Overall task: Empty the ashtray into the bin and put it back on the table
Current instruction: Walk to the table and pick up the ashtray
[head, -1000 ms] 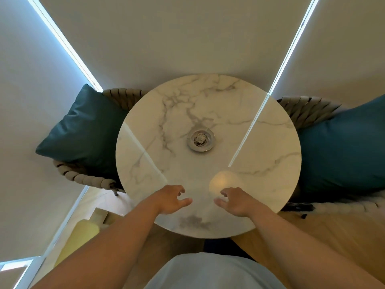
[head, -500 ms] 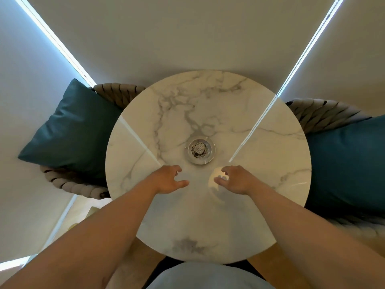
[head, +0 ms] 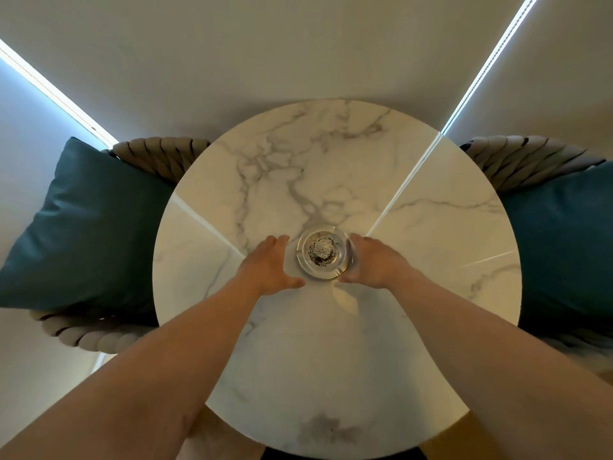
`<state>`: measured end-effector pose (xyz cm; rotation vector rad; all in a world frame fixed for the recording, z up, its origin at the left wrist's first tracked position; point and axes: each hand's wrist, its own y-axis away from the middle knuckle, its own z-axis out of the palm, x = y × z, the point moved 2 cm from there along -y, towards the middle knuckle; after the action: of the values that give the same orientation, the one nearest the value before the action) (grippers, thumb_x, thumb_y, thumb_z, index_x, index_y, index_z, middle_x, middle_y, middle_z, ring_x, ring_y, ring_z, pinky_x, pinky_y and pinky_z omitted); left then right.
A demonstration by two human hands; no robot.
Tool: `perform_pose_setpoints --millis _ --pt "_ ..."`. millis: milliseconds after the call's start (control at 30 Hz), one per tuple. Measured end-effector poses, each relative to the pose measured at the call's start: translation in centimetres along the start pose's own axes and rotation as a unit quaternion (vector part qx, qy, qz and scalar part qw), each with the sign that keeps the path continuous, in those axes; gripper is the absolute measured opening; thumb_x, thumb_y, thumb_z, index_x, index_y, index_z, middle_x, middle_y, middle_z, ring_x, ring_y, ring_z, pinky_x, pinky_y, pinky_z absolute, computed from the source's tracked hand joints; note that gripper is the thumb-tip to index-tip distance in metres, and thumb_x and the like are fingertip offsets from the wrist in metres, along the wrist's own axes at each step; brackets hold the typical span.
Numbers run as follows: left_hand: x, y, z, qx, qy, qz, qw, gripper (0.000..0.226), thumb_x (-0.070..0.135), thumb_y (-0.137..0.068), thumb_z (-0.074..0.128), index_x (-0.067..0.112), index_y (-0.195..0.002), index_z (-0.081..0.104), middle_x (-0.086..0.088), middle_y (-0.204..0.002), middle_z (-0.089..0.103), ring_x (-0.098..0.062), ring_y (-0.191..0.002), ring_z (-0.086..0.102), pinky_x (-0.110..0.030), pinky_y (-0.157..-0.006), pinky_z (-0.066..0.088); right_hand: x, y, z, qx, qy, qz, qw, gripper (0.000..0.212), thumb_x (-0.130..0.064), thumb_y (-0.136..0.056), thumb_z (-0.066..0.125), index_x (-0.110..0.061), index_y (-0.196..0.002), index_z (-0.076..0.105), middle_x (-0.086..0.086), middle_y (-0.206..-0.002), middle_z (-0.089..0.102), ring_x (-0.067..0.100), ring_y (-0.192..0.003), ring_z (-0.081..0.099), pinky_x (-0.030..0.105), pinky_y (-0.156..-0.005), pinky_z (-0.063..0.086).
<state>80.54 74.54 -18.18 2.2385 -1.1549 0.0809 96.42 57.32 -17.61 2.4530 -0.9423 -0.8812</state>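
A clear glass ashtray [head: 322, 253] sits near the middle of the round marble table [head: 331, 360], with a grey heap of ash [head: 321, 250] in its bowl; the left hand [head: 269, 267] lies just to the left of the ashtray, fingers spread apart and curved toward its rim, thumb reaching along the near side of it; the right hand [head: 372, 260] lies just to the right of the ashtray, fingers likewise apart and cupped round that side, thumb pointing in under the near edge. Both hands flank the ashtray closely; whether the fingertips actually touch the glass is hard to tell, since the clear rim blurs against the skin, and neither hand looks clamped on it. The ashtray rests flat on the table. To the left of the table a teal cushion [head: 89, 227] leans in a woven chair [head: 159, 154]; to the right of the table is a second teal cushion [head: 564, 247] in another woven chair [head: 524, 157].
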Motion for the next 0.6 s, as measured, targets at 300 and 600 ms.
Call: perform_pose_setpoints --millis 300,600 --pt "1.1 -2.5 1.1 -0.006 -0.035 0.043 0.998 0.111 0.061 -0.055 0.082 0.022 -0.142 0.026 -0.005 -0.128 0.047 -0.025 -0.12 0.047 -0.041 -0.093 0.044 0.2 -2.1 1.1 -0.011 0.04 0.006 0.999 0.104 -0.054 -0.053 0.089 -0.016 -0.133 0.034 0.007 -0.118 0.053 0.031 -0.109 0.056 0.043 -0.085 0.052" --pt "1.7 -3.2 1.7 0.007 -0.017 0.04 0.999 0.105 0.059 -0.05 0.084 0.021 -0.134 0.033 -0.004 -0.119 0.054 -0.027 -0.113 0.051 -0.04 -0.089 0.045 0.3 -2.7 1.6 -0.006 0.06 -0.007 0.998 0.118 -0.048 -0.056 0.09 -0.015 -0.146 0.021 0.008 -0.127 0.051 0.032 -0.116 0.054 0.044 -0.087 0.051"
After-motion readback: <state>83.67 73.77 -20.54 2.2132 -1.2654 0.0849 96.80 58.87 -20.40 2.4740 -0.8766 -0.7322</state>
